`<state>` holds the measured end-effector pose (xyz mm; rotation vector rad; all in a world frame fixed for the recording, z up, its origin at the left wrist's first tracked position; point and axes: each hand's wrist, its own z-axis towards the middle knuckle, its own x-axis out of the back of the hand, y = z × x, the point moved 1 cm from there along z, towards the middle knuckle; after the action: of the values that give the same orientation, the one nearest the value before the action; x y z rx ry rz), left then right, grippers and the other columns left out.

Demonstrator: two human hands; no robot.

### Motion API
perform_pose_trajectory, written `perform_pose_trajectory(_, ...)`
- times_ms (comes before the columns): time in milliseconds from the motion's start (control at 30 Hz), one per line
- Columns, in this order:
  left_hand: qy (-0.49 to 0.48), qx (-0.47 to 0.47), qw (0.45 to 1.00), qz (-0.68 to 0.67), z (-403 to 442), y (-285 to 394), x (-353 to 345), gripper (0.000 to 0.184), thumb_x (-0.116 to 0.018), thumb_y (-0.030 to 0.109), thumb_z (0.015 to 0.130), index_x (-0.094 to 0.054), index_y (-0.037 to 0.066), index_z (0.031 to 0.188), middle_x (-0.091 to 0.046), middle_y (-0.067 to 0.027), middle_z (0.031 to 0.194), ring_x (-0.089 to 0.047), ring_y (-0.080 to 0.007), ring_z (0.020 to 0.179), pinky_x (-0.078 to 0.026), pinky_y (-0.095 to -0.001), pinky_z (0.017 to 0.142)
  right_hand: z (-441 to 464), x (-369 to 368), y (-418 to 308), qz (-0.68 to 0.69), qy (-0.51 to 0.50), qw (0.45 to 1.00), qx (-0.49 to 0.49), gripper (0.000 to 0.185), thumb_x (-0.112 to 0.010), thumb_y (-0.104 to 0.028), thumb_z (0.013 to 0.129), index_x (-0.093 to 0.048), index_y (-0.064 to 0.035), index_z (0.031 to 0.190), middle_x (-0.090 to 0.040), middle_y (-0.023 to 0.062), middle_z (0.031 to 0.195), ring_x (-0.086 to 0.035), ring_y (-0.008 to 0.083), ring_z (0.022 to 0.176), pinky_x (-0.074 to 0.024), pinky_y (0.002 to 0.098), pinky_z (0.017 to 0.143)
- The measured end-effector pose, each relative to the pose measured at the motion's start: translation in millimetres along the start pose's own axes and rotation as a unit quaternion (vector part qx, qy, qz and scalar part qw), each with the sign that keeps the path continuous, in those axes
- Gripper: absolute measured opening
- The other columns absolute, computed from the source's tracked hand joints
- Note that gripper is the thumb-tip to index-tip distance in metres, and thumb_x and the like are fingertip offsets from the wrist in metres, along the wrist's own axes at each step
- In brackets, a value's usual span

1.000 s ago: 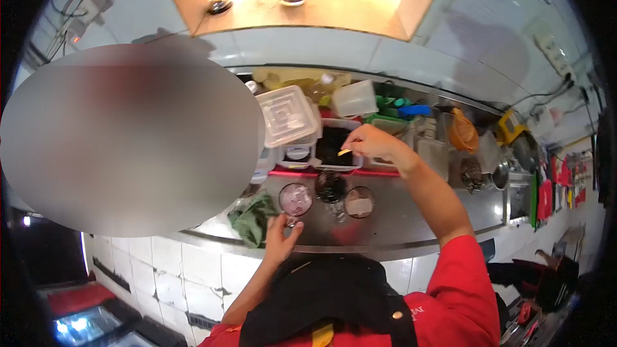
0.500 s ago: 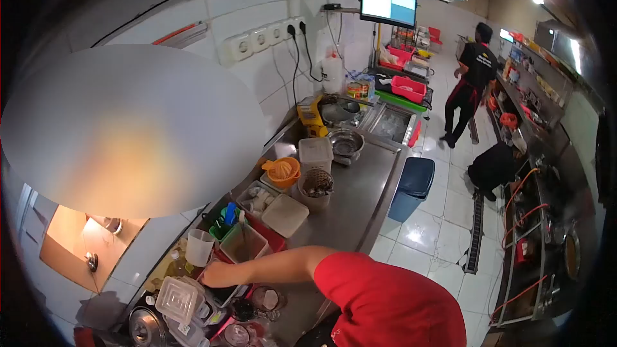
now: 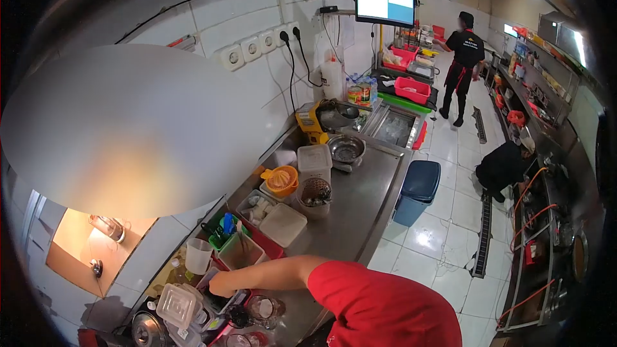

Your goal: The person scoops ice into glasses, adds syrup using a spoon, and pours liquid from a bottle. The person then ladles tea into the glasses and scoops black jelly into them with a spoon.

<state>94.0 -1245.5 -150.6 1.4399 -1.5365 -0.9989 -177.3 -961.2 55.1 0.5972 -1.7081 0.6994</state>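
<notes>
My right arm, in a red sleeve, stretches left across the steel counter (image 3: pixel 350 202). My right hand (image 3: pixel 222 283) reaches down into a small container (image 3: pixel 207 277) among crowded tubs; its fingers are hidden, so I cannot tell what they touch. Just behind it stand a clear plastic tub (image 3: pixel 243 254) and an upright translucent measuring cup (image 3: pixel 198 255). Stacked clear lidded boxes (image 3: pixel 177 305) lie on the near side, beside a metal pot lid (image 3: pixel 148 329). Glass jugs (image 3: pixel 263 308) stand below my forearm. My left hand is out of view.
Further along the counter are an orange citrus juicer (image 3: pixel 281 180), a white lidded tub (image 3: pixel 314 159) and a metal bowl (image 3: pixel 346 149). A blue bin (image 3: pixel 418 189) stands on the floor. One co-worker (image 3: pixel 464 58) stands in the aisle; another person (image 3: pixel 501 167) crouches by the stoves.
My right hand has moved slightly and dips lower into the container. The view has shifted a little. The standing co-worker has turned, and the crouching person's head now shows more.
</notes>
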Motion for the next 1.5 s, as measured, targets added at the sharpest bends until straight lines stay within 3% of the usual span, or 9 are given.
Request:
perform_pose_trajectory(267, -0.016, -0.09, 0.996, 0.015, 21.4, -4.1, -23.8, 0.046, -0.058, 0.031, 0.104, -0.048, 0.017, 0.147, -0.037, -0.0088, 0.16, -0.05, -0.0232, 0.102, -0.043, -0.0491, 0.097, 32.0, -24.2, 8.0, 0.133, -0.011, 0.986, -0.103, 0.031, -0.069, -0.008, 0.08, -0.075, 0.0065, 0.106, -0.073, 0.0252, 0.109, -0.07, 0.0338, 0.097, -0.0542, 0.0449, 0.077)
perform_pose_trajectory(567, -0.043, -0.2, 0.978, 0.046, 38.1, 20.6, -45.8, 0.048, -0.063, 0.025, 0.1, -0.05, 0.01, 0.144, -0.043, -0.0138, 0.153, -0.052, -0.0268, 0.111, -0.044, -0.0466, 0.1, -1.9, 0.4, 19.8, 0.287, 0.02, 0.946, -0.15, 0.021, -0.068, -0.004, 0.069, -0.074, 0.009, 0.085, -0.072, 0.0237, 0.076, -0.073, 0.0322, 0.068, -0.0537, 0.045, 0.054)
perform_pose_trajectory(933, -0.063, -0.324, 0.94, 0.084, 60.1, 24.5, -46.0, 0.051, -0.068, 0.018, 0.096, -0.053, 0.001, 0.142, -0.05, -0.02, 0.145, -0.054, -0.0313, 0.122, -0.045, -0.0436, 0.103, 18.6, -37.6, 45.3, 0.472, -0.071, 0.846, -0.237, 0.028, -0.064, -0.014, 0.086, -0.06, -0.0086, 0.059, -0.064, 0.0136, 0.06, -0.065, 0.0266, 0.052, -0.0465, 0.0402, 0.044)
perform_pose_trajectory(1133, -0.009, -0.347, 0.932, 0.107, 12.0, -29.6, -12.1, 0.053, -0.071, 0.015, 0.093, -0.054, -0.003, 0.14, -0.054, -0.0233, 0.14, -0.055, -0.0337, 0.127, -0.045, -0.042, 0.105, -30.6, -6.8, 39.9, 0.326, 0.117, 0.925, -0.153, 0.024, -0.075, -0.025, 0.075, -0.073, -0.0016, 0.069, -0.066, 0.0178, 0.061, -0.063, 0.0294, 0.054, -0.0513, 0.046, 0.056)
perform_pose_trajectory(1167, 0.039, -0.328, 0.936, 0.12, -32.1, -63.9, 18.1, 0.053, -0.072, 0.014, 0.093, -0.055, -0.004, 0.14, -0.054, -0.0239, 0.14, -0.055, -0.0341, 0.128, -0.045, -0.0418, 0.105, -42.7, 5.0, 40.1, 0.191, 0.177, 0.965, 0.016, 0.027, -0.076, -0.028, 0.076, -0.073, -0.0023, 0.07, -0.066, 0.0184, 0.061, -0.06, 0.0285, 0.052, -0.0483, 0.0463, 0.053)
perform_pose_trajectory(1200, 0.1, -0.288, 0.943, 0.133, -95.0, 0.1, -10.5, 0.053, -0.072, 0.014, 0.093, -0.055, -0.004, 0.14, -0.054, -0.0239, 0.14, -0.055, -0.0341, 0.128, -0.045, -0.0418, 0.105, -42.8, -1.1, 40.5, 0.323, 0.15, 0.931, -0.079, 0.027, -0.075, -0.028, 0.08, -0.073, -0.0034, 0.07, -0.064, 0.0183, 0.06, -0.059, 0.0261, 0.052, -0.047, 0.0465, 0.051)
perform_pose_trajectory(1233, 0.113, -0.113, 0.984, -0.083, -123.3, 131.9, -79.4, 0.035, -0.072, 0.013, 0.095, -0.063, -0.01, 0.12, -0.071, -0.0149, 0.117, -0.066, -0.0236, 0.111, -0.051, -0.0351, 0.098, -51.7, 4.2, 39.4, 0.334, 0.133, 0.924, -0.126, 0.027, -0.073, -0.028, 0.083, -0.074, -0.0032, 0.071, -0.065, 0.0168, 0.06, -0.058, 0.0247, 0.051, -0.046, 0.0467, 0.05)
perform_pose_trajectory(1300, 0.175, -0.114, 0.973, 0.098, -121.3, 136.6, -76.5, 0.021, -0.075, 0.017, 0.094, -0.07, -0.002, 0.103, -0.074, -0.0082, 0.098, -0.062, -0.0153, 0.086, -0.051, -0.0316, 0.079, -40.8, 4.7, 55.3, 0.264, 0.059, 0.956, -0.116, 0.023, -0.074, -0.024, 0.082, -0.079, -0.0012, 0.082, -0.069, 0.0144, 0.064, -0.064, 0.0209, 0.057, -0.0514, 0.0413, 0.054)
perform_pose_trajectory(1500, 0.09, -0.129, 0.988, 0.004, -106.5, 190.4, -82.8, 0.035, -0.078, 0.023, 0.095, -0.056, 0.005, 0.075, -0.043, 0.0079, 0.065, -0.036, -0.0045, 0.065, -0.033, -0.0258, 0.057, -64.7, 48.1, 37.1, 0.404, 0.108, 0.889, -0.188, 0.018, -0.069, -0.012, 0.081, -0.077, 0.0043, 0.081, -0.069, 0.0128, 0.065, -0.064, 0.0193, 0.059, -0.0509, 0.0371, 0.057)
